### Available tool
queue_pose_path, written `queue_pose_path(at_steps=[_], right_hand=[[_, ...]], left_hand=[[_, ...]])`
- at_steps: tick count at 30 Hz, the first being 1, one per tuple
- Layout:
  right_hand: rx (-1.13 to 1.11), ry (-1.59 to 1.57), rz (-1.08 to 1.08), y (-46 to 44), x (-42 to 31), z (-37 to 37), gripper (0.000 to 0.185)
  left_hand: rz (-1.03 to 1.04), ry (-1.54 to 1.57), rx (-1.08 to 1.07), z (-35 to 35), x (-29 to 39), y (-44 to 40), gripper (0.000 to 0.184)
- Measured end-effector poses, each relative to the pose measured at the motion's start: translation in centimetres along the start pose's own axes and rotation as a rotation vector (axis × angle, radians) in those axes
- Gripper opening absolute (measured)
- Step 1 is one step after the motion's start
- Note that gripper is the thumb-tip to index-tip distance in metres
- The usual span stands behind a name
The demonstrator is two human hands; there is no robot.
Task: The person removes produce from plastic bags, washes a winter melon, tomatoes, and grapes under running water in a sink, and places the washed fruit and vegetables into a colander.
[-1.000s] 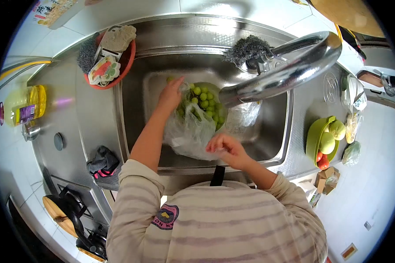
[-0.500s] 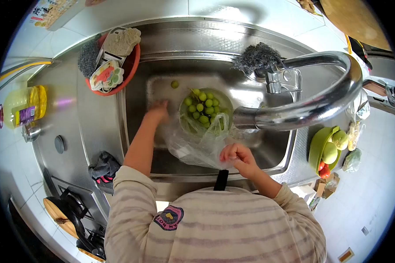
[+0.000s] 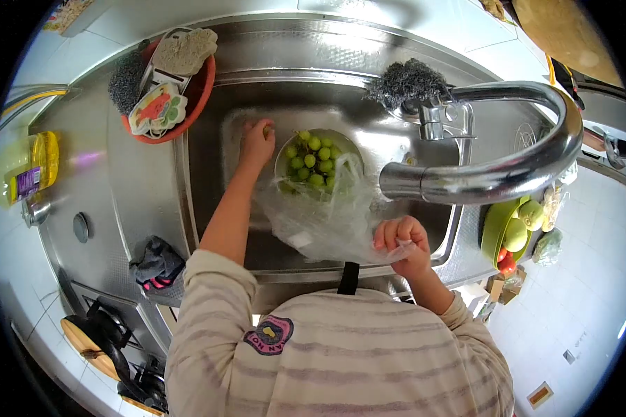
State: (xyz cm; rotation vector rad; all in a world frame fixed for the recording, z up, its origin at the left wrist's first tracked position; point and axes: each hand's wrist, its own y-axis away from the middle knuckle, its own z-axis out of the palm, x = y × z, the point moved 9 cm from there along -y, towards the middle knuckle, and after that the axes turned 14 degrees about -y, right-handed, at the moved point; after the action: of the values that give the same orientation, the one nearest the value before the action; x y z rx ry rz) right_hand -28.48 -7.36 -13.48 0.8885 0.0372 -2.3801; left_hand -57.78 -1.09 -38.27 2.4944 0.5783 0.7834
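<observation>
A bunch of green grapes [image 3: 311, 160] lies in a round bowl [image 3: 279, 167] in the steel sink. The front of the bowl is hidden behind a clear plastic bag [image 3: 320, 226], which drapes toward the sink's near edge. My right hand [image 3: 407, 247] is closed on the right end of this bag. To the left of the bowl, my left hand [image 3: 257, 144] has its fingers closed at the spot of a loose grape [image 3: 267, 131], of which only a small bit shows at the fingertips.
The chrome faucet [image 3: 480, 187] arches over the sink's right side, with a steel wool scrubber [image 3: 409, 85] behind it. At the back left stands a red basin [image 3: 200, 97] of sponges. A green basket [image 3: 492, 233] of produce sits at right, and an oil bottle [image 3: 43, 163] at far left.
My left hand has moved away from me to the loose grape and closed on it. My right hand has shifted right, pulling the bag's end along.
</observation>
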Motion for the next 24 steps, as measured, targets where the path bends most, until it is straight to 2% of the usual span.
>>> queue_pose_path(at_steps=[2, 3, 5, 6, 8, 9, 10, 11, 12, 13, 15, 17, 18, 20, 21, 22, 23, 24], right_hand=[[-0.047, -0.008, -0.009, 0.0, -0.2, 0.5, 0.024], [-0.049, -0.042, 0.012, 0.2, 0.0, 0.5, 0.023], [-0.050, -0.075, 0.031, 0.1, 0.1, 0.5, 0.022], [0.000, -0.136, 0.021, -0.1, 0.1, 0.0, 0.019], [0.065, -0.195, 0.002, -0.4, 0.1, -0.3, 0.017], [0.135, -0.320, -0.075, -0.8, -0.5, -0.9, 0.014], [0.201, -0.446, -0.152, -1.2, -1.2, -1.5, 0.012], [0.196, -0.443, -0.162, -1.5, -1.7, -1.8, 0.012], [0.334, -0.464, -0.182, -1.4, -1.8, -3.3, 0.011], [0.471, -0.487, -0.202, -1.2, -2.0, -4.7, 0.015], [0.484, -0.544, -0.197, -1.6, -2.5, -4.5, 0.022], [0.536, -0.648, -0.203, -1.7, -2.8, -3.7, 0.033], [0.521, -0.650, -0.205, -1.6, -3.5, -2.9, 0.033], [0.330, -0.486, -0.214, -1.8, -5.6, 0.1, 0.029], [0.320, -0.265, -0.251, -1.4, -6.0, -0.5, 0.041], [0.172, 0.095, -0.310, -1.5, -6.5, 0.4, 0.061], [0.207, 0.173, -0.192, -1.1, -4.9, -1.2, 0.072], [0.241, 0.254, -0.074, -0.4, -3.1, -3.2, 0.084]], left_hand=[[0.256, 0.107, 0.086, -4.8, 5.0, 5.5, 0.032], [0.254, 0.107, 0.089, -5.5, 6.2, 7.7, 0.032], [0.343, 0.145, -0.285, -2.9, 8.8, 11.7, 0.044], [0.345, 0.145, -0.292, -2.5, 8.6, 12.4, 0.044], [0.374, 0.142, -0.097, -3.6, 7.9, 13.3, 0.056], [0.385, 0.139, -0.096, -4.1, 7.4, 13.9, 0.056], [0.364, 0.243, -0.223, -4.2, 6.7, 14.7, 0.050], [0.358, 0.293, -0.285, -4.3, 6.7, 15.9, 0.047], [0.350, 0.342, -0.346, -4.4, 6.6, 17.1, 0.044], [0.414, 0.288, -0.443, -3.9, 7.1, 19.0, 0.039], [0.481, 0.225, -0.528, -3.2, 7.4, 20.8, 0.034], [0.333, 0.324, -0.693, -1.3, 6.6, 21.6, 0.030], [0.337, 0.318, -0.679, -1.6, 6.2, 21.8, 0.030], [0.784, 0.090, -0.033, -8.0, 9.2, 23.2, 0.031], [0.787, 0.082, -0.025, -7.3, 9.1, 23.1, 0.031], [0.491, 0.831, -0.298, -4.9, 7.3, 20.9, 0.035], [0.112, 1.543, -0.562, -1.8, 6.4, 19.8, 0.040], [0.130, 1.533, -0.556, -1.4, 7.0, 19.2, 0.040]])
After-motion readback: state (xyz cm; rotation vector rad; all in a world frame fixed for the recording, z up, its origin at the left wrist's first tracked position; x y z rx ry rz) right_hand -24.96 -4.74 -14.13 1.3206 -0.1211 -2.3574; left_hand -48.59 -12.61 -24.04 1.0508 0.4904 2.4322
